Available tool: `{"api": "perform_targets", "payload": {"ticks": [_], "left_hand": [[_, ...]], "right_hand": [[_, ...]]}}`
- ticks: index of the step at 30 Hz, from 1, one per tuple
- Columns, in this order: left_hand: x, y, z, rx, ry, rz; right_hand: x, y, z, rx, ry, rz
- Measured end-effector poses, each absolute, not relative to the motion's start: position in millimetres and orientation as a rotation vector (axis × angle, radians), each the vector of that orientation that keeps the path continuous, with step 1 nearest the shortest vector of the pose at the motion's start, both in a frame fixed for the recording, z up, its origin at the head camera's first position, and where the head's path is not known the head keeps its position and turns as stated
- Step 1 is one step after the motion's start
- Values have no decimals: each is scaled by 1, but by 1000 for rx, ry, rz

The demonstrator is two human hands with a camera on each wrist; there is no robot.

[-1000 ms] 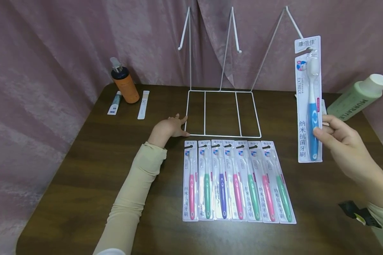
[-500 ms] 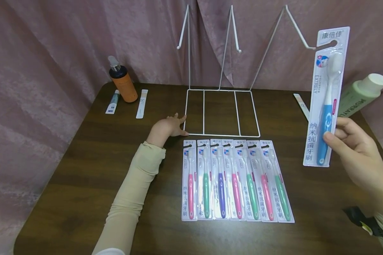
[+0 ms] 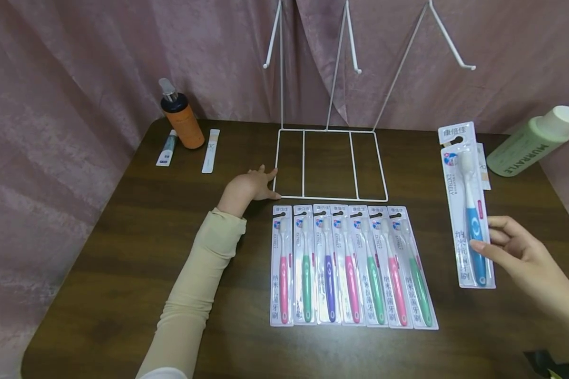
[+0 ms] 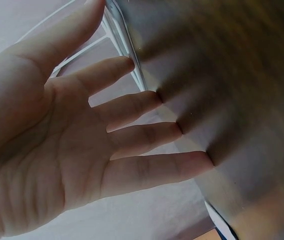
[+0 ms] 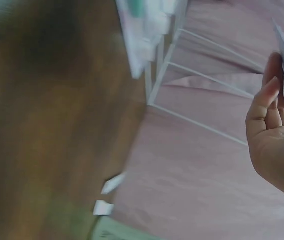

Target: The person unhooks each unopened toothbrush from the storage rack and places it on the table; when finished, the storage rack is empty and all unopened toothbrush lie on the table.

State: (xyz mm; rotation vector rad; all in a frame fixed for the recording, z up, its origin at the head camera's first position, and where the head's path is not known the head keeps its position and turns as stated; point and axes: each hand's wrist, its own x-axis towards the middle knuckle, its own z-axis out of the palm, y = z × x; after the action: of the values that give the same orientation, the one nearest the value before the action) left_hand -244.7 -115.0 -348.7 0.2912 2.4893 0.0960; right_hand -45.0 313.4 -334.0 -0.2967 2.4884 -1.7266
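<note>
Head view shows the right hand (image 3: 526, 258) with its grip closed on a packaged blue toothbrush (image 3: 467, 210), thumb on the front of the card and fingers behind it, near the card's lower end. The pack stands nearly upright above the right part of the worktop (image 3: 123, 252), its top edge reaching up away from the grip. Just beyond that top edge lies a pale green bottle (image 3: 531, 142) on its side. To the left of the grip, seven more packaged toothbrushes (image 3: 353, 266) lie side by side in a row on the worktop. Past the far end of the row stands a white wire rack (image 3: 329, 163) with three hooks. The left hand (image 3: 248, 187) rests at the rack's near left corner, fingers straight and spread, its grip wide and holding nothing.
</note>
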Motion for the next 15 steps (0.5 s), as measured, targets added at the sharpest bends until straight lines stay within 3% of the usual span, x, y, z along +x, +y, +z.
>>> {"api": "perform_targets", "payload": {"ticks": [15], "left_hand": [[-245,-115,-348,298,2493,95]], "right_hand": [[-37,319,-369,91,2352,-1055]]}}
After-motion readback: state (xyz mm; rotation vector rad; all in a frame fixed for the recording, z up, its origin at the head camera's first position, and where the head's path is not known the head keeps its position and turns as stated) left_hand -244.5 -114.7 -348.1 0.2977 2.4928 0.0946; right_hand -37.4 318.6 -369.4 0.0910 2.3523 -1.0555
